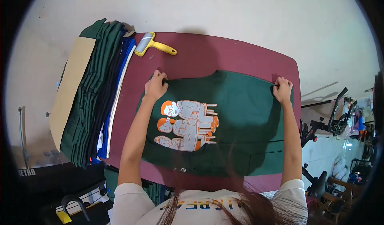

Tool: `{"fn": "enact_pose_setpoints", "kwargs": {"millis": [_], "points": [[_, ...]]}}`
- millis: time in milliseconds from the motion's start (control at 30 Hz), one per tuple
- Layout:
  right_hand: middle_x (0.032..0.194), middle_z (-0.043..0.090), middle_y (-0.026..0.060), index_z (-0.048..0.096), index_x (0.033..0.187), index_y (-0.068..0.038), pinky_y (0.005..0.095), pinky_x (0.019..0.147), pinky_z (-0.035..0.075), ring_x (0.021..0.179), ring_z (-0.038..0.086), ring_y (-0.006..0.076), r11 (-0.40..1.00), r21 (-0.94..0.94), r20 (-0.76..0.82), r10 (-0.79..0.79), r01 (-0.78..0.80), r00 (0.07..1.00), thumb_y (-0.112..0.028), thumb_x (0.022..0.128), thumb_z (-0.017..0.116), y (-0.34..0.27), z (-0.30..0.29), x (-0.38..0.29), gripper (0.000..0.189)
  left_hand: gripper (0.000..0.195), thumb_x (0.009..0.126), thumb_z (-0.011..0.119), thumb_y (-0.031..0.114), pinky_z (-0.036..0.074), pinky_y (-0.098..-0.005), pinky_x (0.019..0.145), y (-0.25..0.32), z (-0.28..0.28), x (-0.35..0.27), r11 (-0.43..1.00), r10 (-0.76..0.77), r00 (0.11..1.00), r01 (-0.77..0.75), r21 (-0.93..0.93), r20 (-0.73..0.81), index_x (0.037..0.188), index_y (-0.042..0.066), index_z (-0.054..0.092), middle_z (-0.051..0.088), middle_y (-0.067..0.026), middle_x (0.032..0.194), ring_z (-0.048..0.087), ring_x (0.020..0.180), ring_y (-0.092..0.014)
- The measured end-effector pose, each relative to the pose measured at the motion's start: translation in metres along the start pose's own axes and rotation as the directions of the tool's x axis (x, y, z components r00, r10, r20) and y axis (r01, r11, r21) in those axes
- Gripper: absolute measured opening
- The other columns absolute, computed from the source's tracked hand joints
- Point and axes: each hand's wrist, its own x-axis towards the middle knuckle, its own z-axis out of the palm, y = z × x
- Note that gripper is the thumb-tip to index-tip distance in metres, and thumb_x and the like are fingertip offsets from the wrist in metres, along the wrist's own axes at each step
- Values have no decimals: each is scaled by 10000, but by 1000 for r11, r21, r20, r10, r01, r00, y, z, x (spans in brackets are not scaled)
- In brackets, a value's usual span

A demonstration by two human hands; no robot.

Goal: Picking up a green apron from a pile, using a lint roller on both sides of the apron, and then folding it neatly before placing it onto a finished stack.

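A dark green cloth garment (240, 105) lies spread on its side over a maroon tabletop. On it is a white and orange cartoon print (189, 126) of seated figures. My left hand (156, 85) pinches its far edge near the left end, fingers curled over the cloth. At the far right corner, my right hand (283, 90) grips the fabric the same way. The garment looks mostly flat between both hands, with a zipper or seam line (273, 151) at the lower right. Its near edge runs close to my body and carries some small white lettering.
A tall stack of folded green, navy, blue and white garments (87, 105) with a cardboard sheet (73, 90) borders the left side. A yellow-handled lint roller (156, 43) rests on the maroon table (255, 60) near the wall. An exercise bike (318, 129) stands right of the table.
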Motion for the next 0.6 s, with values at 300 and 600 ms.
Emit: {"fn": "enact_pose_setpoints", "kwargs": {"millis": [300, 600], "points": [[712, 441, 89, 432, 718, -47, 370, 808, 319, 753, 455, 274, 974, 181, -300, -78, 137, 951, -31, 620, 529, -3, -91, -89, 138, 141, 691, 598, 17, 441, -369, 654, -9, -27, -72, 941, 97, 933, -200, -273, -347, 788, 26, 496, 527, -116, 805, 553, 715, -299], [772, 446, 106, 443, 711, -65, 382, 786, 321, 801, 447, 294, 971, 240, -139, 37, -3, 990, 21, 581, 493, 16, -117, -275, 164, 237, 693, 585, -34, 441, -357, 760, -63, -1, -212, 949, -158, 840, -16, -315, -518, 921, 13, 539, 512, -143, 944, 527, 833, -285]]}}
